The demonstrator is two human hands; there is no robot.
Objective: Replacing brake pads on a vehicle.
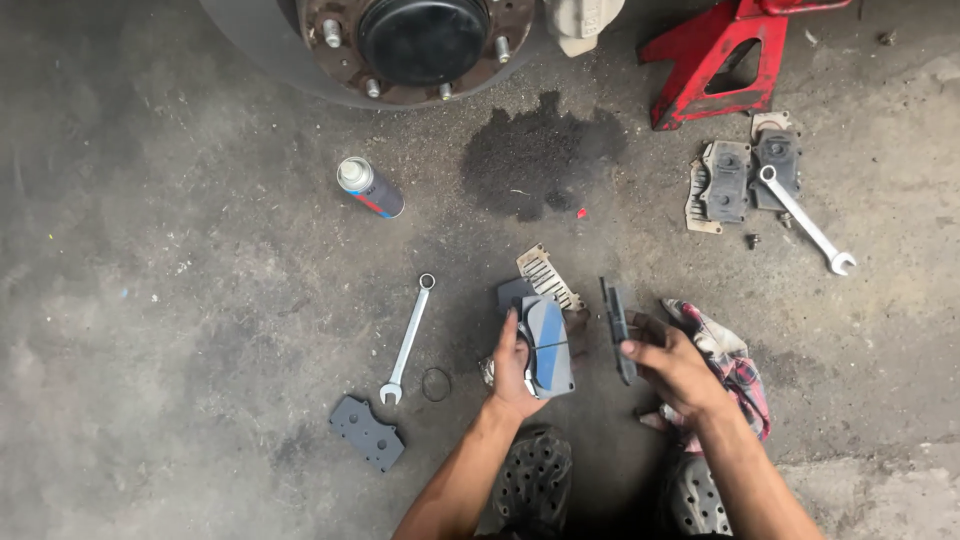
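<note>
Head view, looking down at concrete floor [150, 300], knees and dark perforated shoes [535, 475] at bottom edge.

Left hand [513, 375] closed around grey-blue brake pad [548, 345], thumb on near edge, pad held upright-ish, face toward camera, above floor. Thin wire clip across pad face.

Right hand [675, 370] gripping second brake pad [617, 325], dark, seen edge-on, pinched between thumb and fingers at lower end, tilted slightly left. Two pads near each other, not touching.

Just behind left-hand pad: slotted metal shim plate [547, 275] lying flat, dark pad piece beside it. Plaid rag [730, 365] on floor under and right of right hand.

Left of hands: combination wrench [408, 340] lying diagonal, ring end up; black rubber O-ring [436, 384] just beside its open end. Dark backing plate with holes [367, 432] lower left, flat on floor.

Spray can [370, 187] on its side, upper left of centre. Dark wet stain [540, 155] on concrete in front of wheel hub [420, 45], studs visible, black cap in middle.

Red jack stand [715, 60] top right. Below it, pair of worn old pads [745, 175] on shims, second wrench [805, 220] resting across them and onto floor. Small bolt near them, too small to tell more.
</note>
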